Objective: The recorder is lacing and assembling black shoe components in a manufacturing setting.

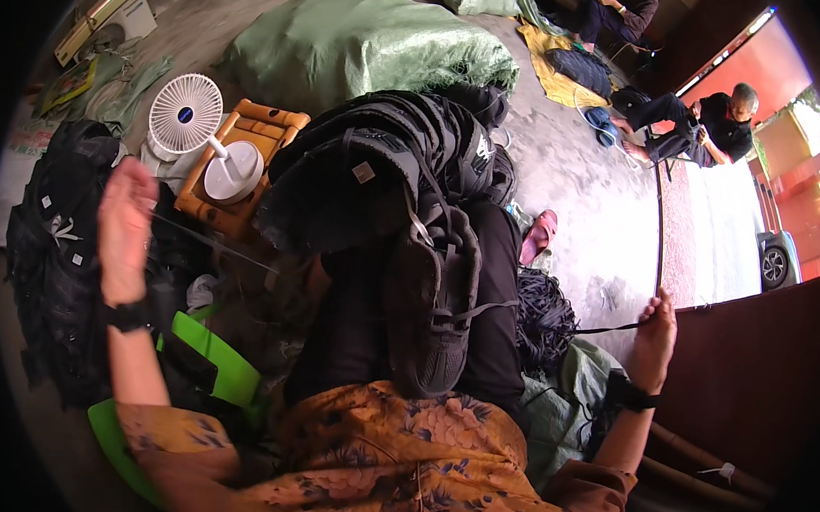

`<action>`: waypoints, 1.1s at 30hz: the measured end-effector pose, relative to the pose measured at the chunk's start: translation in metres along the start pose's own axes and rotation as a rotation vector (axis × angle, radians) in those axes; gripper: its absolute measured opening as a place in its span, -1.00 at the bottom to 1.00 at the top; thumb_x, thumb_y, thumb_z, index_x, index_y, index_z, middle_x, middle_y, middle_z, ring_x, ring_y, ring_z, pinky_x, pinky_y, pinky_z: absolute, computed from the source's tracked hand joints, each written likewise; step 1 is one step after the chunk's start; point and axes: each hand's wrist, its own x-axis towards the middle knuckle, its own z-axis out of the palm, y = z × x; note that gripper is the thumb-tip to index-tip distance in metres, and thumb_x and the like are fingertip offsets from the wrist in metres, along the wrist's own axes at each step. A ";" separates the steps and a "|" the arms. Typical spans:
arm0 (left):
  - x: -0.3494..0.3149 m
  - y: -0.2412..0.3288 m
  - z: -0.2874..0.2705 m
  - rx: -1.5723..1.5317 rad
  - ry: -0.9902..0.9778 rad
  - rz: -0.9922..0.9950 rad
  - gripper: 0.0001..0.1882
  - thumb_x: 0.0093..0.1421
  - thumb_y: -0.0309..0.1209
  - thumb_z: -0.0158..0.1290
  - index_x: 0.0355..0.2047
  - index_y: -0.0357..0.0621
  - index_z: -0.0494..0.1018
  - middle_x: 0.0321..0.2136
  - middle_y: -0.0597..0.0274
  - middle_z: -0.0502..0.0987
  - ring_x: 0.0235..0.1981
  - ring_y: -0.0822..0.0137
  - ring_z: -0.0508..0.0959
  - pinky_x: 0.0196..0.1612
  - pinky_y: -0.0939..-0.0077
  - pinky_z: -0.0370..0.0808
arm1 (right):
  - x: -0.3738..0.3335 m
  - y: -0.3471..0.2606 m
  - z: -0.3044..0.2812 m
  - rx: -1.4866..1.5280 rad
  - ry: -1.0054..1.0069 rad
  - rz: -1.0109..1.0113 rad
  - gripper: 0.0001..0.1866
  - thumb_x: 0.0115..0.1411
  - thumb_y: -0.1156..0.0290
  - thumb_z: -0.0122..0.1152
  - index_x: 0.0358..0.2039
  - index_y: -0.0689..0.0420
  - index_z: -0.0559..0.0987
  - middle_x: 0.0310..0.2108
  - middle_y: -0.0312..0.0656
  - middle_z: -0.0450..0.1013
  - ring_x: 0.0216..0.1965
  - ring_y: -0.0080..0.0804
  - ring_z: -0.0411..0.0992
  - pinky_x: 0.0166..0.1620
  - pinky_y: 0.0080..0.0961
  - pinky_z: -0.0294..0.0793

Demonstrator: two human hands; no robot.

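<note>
A dark grey lace-up shoe (433, 303) lies on my lap, toe toward me, with a lace strand stretching from it to the right. My right hand (656, 338) is raised far out to the right, fingers pinched on a black shoelace that runs back toward my lap, past a heap of black laces (544, 319). On the left, my left hand (126, 216) is lifted and blurred. A thin, lace-like strand (214, 241) runs from its fingers toward my knees, where its far end gets lost against the dark. Beyond the shoe rests a stack of black shoe uppers (378, 158).
A white fan (185, 115) stands on a bamboo stool (274, 122). Black shoe parts (58, 241) pile up at left, beside a green plastic chair (213, 362). Large green sacks (374, 39) lie ahead. Another person (718, 128) sits by the doorway; a pink slipper (539, 236) is nearer.
</note>
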 end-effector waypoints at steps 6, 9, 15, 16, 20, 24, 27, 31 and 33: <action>0.083 0.115 -0.234 0.260 0.292 0.122 -0.48 0.34 -0.41 0.00 0.24 -0.37 0.17 0.16 0.01 0.38 0.17 0.30 0.40 0.21 0.49 0.33 | 0.051 -0.090 -0.145 0.109 -0.046 0.009 -0.83 0.29 0.31 0.19 -0.34 0.14 0.52 -0.41 -0.30 0.46 -0.39 -0.55 0.44 -0.30 -0.64 0.53; 0.075 0.118 -0.265 0.205 0.276 0.049 -0.47 0.33 -0.40 0.02 0.23 -0.39 0.19 0.17 0.03 0.37 0.17 0.30 0.40 0.23 0.55 0.31 | 0.051 -0.145 -0.209 0.038 0.582 -0.101 -0.83 0.27 0.32 0.22 -0.33 0.16 0.52 -0.43 -0.26 0.51 -0.44 -0.50 0.48 -0.29 -0.56 0.62; 0.062 0.016 -0.201 0.194 0.324 -0.115 -0.61 0.35 -0.29 0.01 0.11 -0.23 0.39 -0.24 0.35 0.55 -0.55 0.73 0.32 -0.59 0.85 0.19 | 0.070 -0.110 -0.226 0.170 0.299 -0.056 -0.76 0.27 0.42 0.18 -0.07 0.19 0.52 -0.34 -0.19 0.55 -0.37 -0.47 0.53 -0.29 -0.56 0.62; 0.027 0.021 -0.139 0.428 0.309 -0.090 -0.61 0.35 -0.28 0.00 0.11 -0.23 0.38 -0.34 0.36 0.54 -0.63 0.71 0.24 -0.63 0.82 0.15 | 0.075 -0.050 -0.157 -0.184 0.251 -0.169 -0.69 0.29 0.45 0.14 0.03 0.22 0.48 -0.40 -0.25 0.52 -0.40 -0.51 0.49 -0.30 -0.63 0.57; -0.066 -0.038 0.091 0.657 -0.181 0.022 -0.37 0.36 -0.11 -0.09 0.29 -0.23 0.08 -0.37 0.15 0.58 -0.66 0.65 0.33 -0.60 0.78 0.30 | -0.007 0.047 0.066 -0.349 -0.188 0.063 -0.61 0.28 0.34 0.17 0.08 0.22 0.47 -0.38 -0.29 0.51 -0.45 -0.61 0.44 -0.32 -0.71 0.44; -0.125 -0.102 0.185 0.770 -0.395 0.031 -0.73 0.38 -0.29 -0.09 -0.09 -0.25 0.40 -0.33 0.13 0.63 -0.46 0.51 0.58 -0.43 0.68 0.48 | -0.085 0.092 0.188 -0.466 -0.441 0.075 -0.83 0.26 0.48 0.17 -0.16 0.26 0.51 -0.48 -0.21 0.54 -0.51 -0.57 0.47 -0.45 -0.65 0.44; -0.151 -0.123 0.227 0.686 -0.402 -0.152 -0.89 0.32 -0.49 -0.08 -0.22 -0.23 0.43 -0.49 0.24 0.57 -0.52 0.45 0.54 -0.44 0.57 0.47 | -0.111 0.087 0.211 -0.642 -0.600 0.118 -0.94 0.23 0.53 0.18 -0.30 0.23 0.56 -0.54 -0.24 0.55 -0.56 -0.66 0.42 -0.49 -0.70 0.40; -0.177 -0.137 0.241 0.714 -0.446 -0.127 -0.84 0.33 -0.45 -0.07 -0.12 -0.23 0.30 -0.69 0.17 0.38 -0.67 0.32 0.43 -0.49 0.44 0.39 | -0.122 0.084 0.213 -0.718 -0.644 0.041 -0.93 0.23 0.52 0.19 -0.31 0.24 0.58 -0.55 -0.26 0.54 -0.52 -0.66 0.44 -0.45 -0.67 0.39; -0.180 -0.132 0.241 0.742 -0.457 -0.153 -0.82 0.33 -0.43 -0.07 -0.11 -0.23 0.28 -0.71 0.17 0.37 -0.67 0.30 0.43 -0.49 0.42 0.39 | -0.122 0.084 0.213 -0.702 -0.687 0.001 -0.91 0.24 0.49 0.18 -0.32 0.24 0.58 -0.55 -0.27 0.54 -0.50 -0.65 0.45 -0.43 -0.65 0.39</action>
